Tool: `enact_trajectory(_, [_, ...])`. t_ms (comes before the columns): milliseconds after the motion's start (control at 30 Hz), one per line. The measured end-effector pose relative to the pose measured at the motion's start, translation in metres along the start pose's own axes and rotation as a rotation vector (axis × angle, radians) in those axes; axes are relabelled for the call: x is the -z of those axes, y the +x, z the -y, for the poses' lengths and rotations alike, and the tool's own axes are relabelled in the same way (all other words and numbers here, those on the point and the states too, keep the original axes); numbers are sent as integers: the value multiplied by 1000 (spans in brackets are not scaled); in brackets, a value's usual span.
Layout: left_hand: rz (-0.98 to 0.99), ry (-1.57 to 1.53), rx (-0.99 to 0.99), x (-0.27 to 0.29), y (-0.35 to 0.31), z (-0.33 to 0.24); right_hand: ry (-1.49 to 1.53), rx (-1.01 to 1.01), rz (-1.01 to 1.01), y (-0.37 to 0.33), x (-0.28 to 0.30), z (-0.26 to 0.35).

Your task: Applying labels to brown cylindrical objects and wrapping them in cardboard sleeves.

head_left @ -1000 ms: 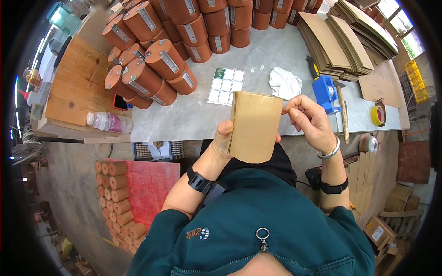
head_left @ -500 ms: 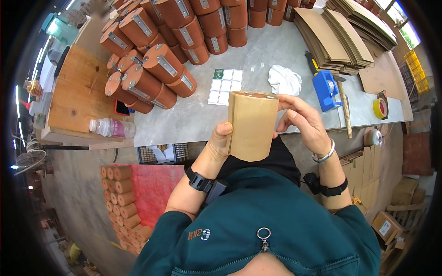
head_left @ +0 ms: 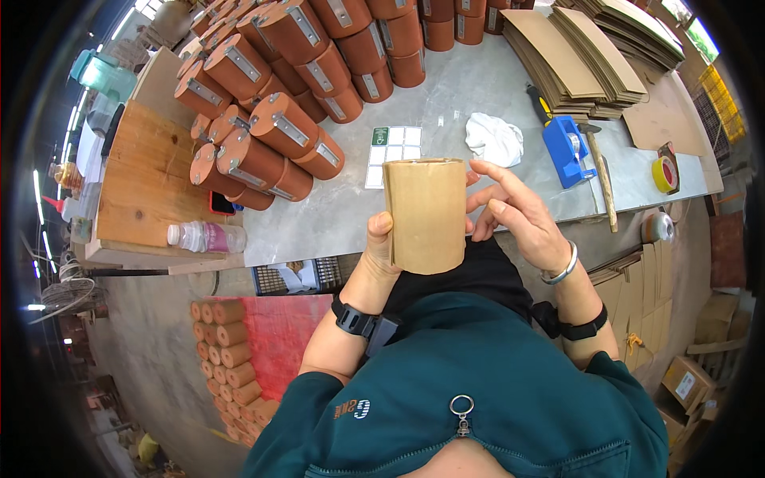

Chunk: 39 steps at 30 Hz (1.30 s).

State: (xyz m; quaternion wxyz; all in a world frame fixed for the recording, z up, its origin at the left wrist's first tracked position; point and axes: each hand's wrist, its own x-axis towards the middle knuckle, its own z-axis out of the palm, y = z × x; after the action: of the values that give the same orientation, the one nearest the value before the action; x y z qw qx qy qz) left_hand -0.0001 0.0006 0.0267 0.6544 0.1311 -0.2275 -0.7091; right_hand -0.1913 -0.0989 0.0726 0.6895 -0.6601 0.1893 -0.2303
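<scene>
I hold a brown cardboard sleeve (head_left: 425,213), rolled into a tube shape, upright in front of my chest above the table's near edge. My left hand (head_left: 380,247) grips its left side from behind, thumb on the cardboard. My right hand (head_left: 514,213) rests against its right side with the fingers spread and loosely curved. A sheet of small white labels (head_left: 393,146) lies on the grey table (head_left: 470,95) just beyond the sleeve.
Many brown cylinders with metal plates (head_left: 279,127) are piled at the left and back. Flat cardboard stacks (head_left: 590,48) lie at back right, with a white cloth (head_left: 494,137), blue tape dispenser (head_left: 564,148), hammer (head_left: 599,166) and yellow tape roll (head_left: 664,172). A wooden board (head_left: 147,183) and bottle (head_left: 203,236) sit left.
The sleeve has risen a little and squared up into a tube. My right hand has slid from its top right corner down along its right side, fingers spreading.
</scene>
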Motion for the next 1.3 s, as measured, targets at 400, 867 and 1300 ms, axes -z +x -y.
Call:
enact_trajectory(400, [-34, -42, 40, 7, -2, 3, 25, 21, 11, -1, -2, 2])
enact_trajectory(867, [-9, -51, 29, 11, -8, -3, -644, 169, -3, -6, 9, 3])
enact_trajectory(1300, [-169, 21, 98, 6, -26, -19, -1062, 79, -198, -24, 46, -13])
